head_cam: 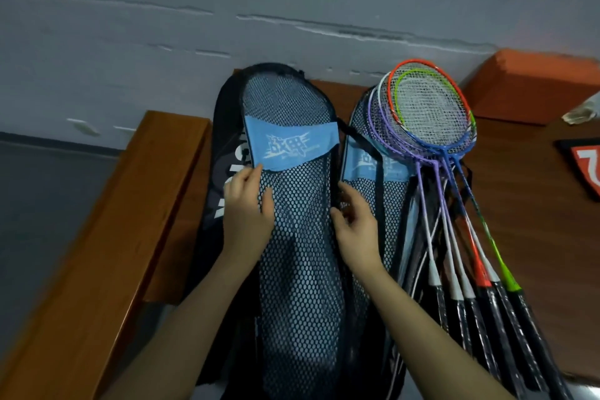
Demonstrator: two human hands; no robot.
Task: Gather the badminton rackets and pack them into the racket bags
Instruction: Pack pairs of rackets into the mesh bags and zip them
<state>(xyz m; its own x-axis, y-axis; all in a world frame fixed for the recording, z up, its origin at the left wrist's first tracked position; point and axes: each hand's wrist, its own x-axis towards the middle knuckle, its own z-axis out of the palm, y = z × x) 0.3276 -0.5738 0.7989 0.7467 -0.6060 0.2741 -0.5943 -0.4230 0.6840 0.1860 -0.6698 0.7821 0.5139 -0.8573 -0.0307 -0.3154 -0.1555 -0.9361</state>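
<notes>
Mesh racket bag is pinched at its edges by left hand and, seemingly, right hand; rackets, gathered beside it on a second bag, are left unpacked.

white stylised characters, too ornate to read, on a blue band across the left mesh bag; the same mark on the right mesh bag's band. partial white letters on a black bag beneath, unreadable.

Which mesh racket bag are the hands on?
The left mesh bag, lying on the black bag; both hands hold its edges. The right mesh bag lies untouched under the rackets.
</notes>
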